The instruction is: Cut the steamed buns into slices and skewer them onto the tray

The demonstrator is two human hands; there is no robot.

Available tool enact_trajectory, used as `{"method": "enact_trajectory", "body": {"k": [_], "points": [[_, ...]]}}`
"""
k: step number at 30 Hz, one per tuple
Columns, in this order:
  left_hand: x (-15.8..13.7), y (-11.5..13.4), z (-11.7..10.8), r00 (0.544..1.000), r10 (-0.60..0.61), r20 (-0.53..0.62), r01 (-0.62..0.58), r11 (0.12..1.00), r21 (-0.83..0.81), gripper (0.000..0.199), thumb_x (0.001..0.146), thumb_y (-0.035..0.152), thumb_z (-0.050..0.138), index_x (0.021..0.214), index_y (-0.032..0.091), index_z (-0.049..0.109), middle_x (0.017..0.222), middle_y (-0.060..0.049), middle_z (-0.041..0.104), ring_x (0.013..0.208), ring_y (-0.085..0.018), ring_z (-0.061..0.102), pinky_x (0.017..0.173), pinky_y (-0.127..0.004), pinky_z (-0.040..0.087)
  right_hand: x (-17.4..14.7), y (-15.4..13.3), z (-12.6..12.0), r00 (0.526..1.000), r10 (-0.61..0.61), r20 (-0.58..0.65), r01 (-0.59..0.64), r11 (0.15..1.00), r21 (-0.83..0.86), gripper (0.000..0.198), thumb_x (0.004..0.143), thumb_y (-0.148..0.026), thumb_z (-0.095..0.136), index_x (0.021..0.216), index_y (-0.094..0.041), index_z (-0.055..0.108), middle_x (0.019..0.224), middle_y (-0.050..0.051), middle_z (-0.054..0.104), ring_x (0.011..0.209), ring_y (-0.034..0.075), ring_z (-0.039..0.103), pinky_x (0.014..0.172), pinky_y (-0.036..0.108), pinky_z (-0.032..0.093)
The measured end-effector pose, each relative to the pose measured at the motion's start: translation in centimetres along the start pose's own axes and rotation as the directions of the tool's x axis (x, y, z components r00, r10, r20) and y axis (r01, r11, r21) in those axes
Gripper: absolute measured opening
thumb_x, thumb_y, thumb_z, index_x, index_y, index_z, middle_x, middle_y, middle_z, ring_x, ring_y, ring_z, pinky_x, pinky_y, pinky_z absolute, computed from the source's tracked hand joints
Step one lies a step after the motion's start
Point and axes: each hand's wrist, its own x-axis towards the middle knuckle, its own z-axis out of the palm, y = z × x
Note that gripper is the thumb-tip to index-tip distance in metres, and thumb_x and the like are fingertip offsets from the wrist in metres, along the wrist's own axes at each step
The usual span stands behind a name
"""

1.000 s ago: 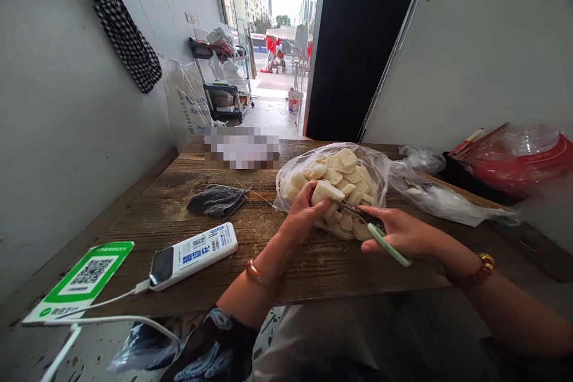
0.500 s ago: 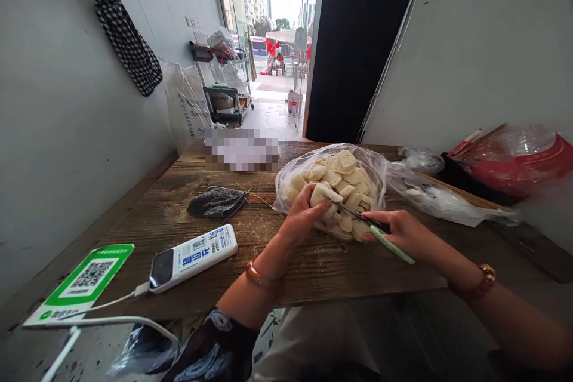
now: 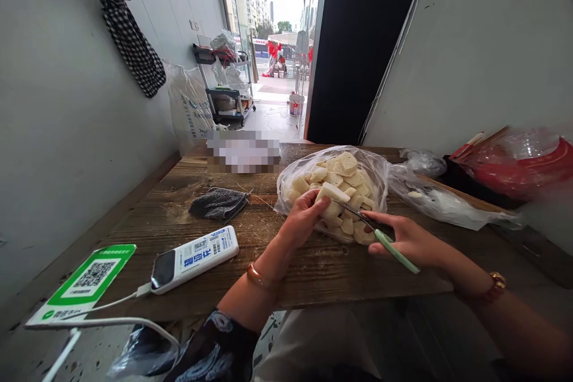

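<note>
My left hand (image 3: 305, 215) pinches a pale, spongy bread-like piece (image 3: 333, 192) between thumb and fingers, over the near side of a clear plastic bag (image 3: 286, 173). Many similar pale slices (image 3: 347, 162) are heaped in that bag. In my right hand (image 3: 405, 240) is a pair of scissors (image 3: 398, 253) with light green handles, my fingers around the grips. Their metal blades point left and reach the underside of the held piece. The exact contact of blade and piece is partly hidden by the fingers and the piece.
On the wooden table (image 3: 286, 283) lie a dark grey cloth (image 3: 219, 203), a white power bank (image 3: 194, 258) with a cable, and a green QR-code card (image 3: 87, 280). Crumpled plastic bags (image 3: 447, 200) and a red bag (image 3: 532, 161) are at the right. A wheeled cart (image 3: 228, 80) stands beyond.
The scissors and my right hand have shifted slightly right and down, and the handles look wider apart. The held piece has turned, showing a longer, flatter side.
</note>
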Motion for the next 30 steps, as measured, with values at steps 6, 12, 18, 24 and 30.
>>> {"method": "enact_trajectory", "body": {"k": [6, 12, 18, 24, 30], "points": [[0.0, 0.1, 0.1, 0.995, 0.104, -0.006, -0.101, 0.978, 0.180, 0.050, 0.069, 0.050, 0.086, 0.100, 0.014, 0.073, 0.091, -0.004, 0.068, 0.083, -0.016, 0.058, 0.075, -0.025, 0.046, 0.8, -0.6, 0.3, 1.000, 0.020, -0.018, -0.020, 1.000, -0.020, 0.089, 0.068, -0.056, 0.081, 0.144, -0.014, 0.060, 0.134, 0.014, 0.070, 0.121, 0.040, 0.064, 0.104, 0.048, 0.050], [0.0, 0.0, -0.1, 0.994, 0.105, 0.009, -0.103, 0.960, 0.259, 0.054, 0.070, 0.052, 0.085, 0.105, 0.013, 0.073, 0.093, -0.006, 0.069, 0.086, -0.018, 0.058, 0.076, -0.027, 0.046, 1.6, -1.2, 0.2, 1.000, -0.020, -0.002, 0.020, 0.999, -0.042, 0.086, 0.067, -0.053, 0.082, 0.141, -0.014, 0.063, 0.129, 0.013, 0.073, 0.118, 0.039, 0.067, 0.103, 0.048, 0.052], [-0.1, 0.0, -0.1, 0.996, 0.087, -0.002, -0.084, 0.965, 0.247, 0.049, 0.071, 0.051, 0.084, 0.099, 0.012, 0.074, 0.089, -0.005, 0.068, 0.082, -0.017, 0.057, 0.072, -0.026, 0.044, 1.5, 0.2, 0.4, 0.998, -0.031, -0.052, 0.029, 0.999, -0.028, 0.067, 0.077, -0.054, 0.074, 0.130, -0.013, 0.071, 0.126, 0.012, 0.075, 0.116, 0.040, 0.068, 0.101, 0.047, 0.052], [-0.1, 0.0, 0.0, 0.995, 0.095, -0.031, -0.089, 0.981, 0.173, 0.045, 0.070, 0.047, 0.086, 0.099, 0.014, 0.074, 0.092, -0.004, 0.069, 0.083, -0.017, 0.059, 0.074, -0.026, 0.045, 1.1, 0.7, 0.6, 0.997, -0.027, -0.067, 0.022, 0.997, -0.072, 0.056, 0.080, -0.053, 0.071, 0.124, -0.019, 0.076, 0.118, 0.009, 0.078, 0.106, 0.038, 0.072, 0.094, 0.047, 0.055], [0.0, -0.1, 0.0, 0.994, 0.101, -0.036, -0.097, 0.990, 0.099, 0.046, 0.072, 0.048, 0.084, 0.103, 0.016, 0.073, 0.092, -0.004, 0.070, 0.081, -0.015, 0.060, 0.073, -0.025, 0.046, 0.8, -0.2, -0.1, 1.000, -0.017, -0.019, 0.016, 0.999, -0.051, 0.076, 0.077, -0.056, 0.075, 0.139, -0.012, 0.065, 0.126, 0.013, 0.075, 0.113, 0.038, 0.069, 0.100, 0.046, 0.053]]}}
